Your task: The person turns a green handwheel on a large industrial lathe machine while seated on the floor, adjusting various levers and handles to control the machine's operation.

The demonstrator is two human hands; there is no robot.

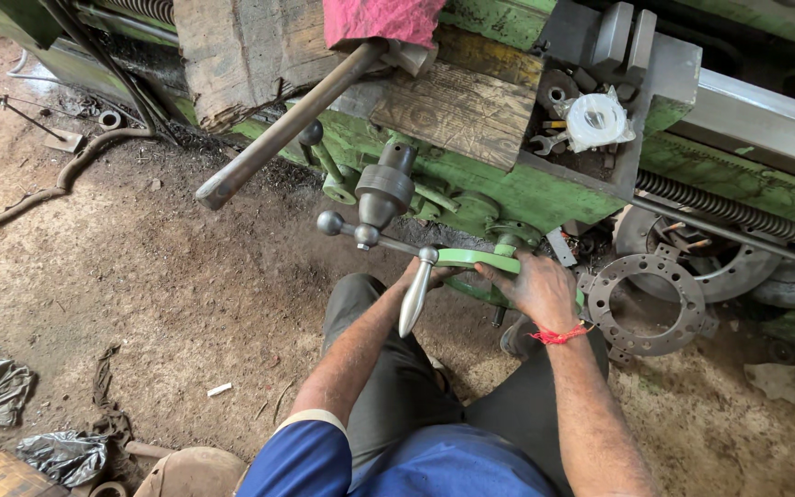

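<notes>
I look down at a green lathe (526, 189) and its green handwheel (473, 260). My right hand (537, 287), a red thread around its wrist, grips the wheel's rim on the right side. Under the wheel's left edge, my left hand (423, 273) holds the rim, mostly hidden behind the shiny steel crank handle (414, 294) that juts toward me. Above the wheel, a grey lever hub (381, 191) with ball-ended arms sticks out of the lathe's apron.
A long steel bar (278, 133) slants out over wooden blocks (457, 106) under a pink cloth (379, 18). A roll of white tape (595, 120) and wrenches lie on the carriage. Round metal flanges (650, 294) lean at the right. Hose, rags and scraps litter the dirt floor.
</notes>
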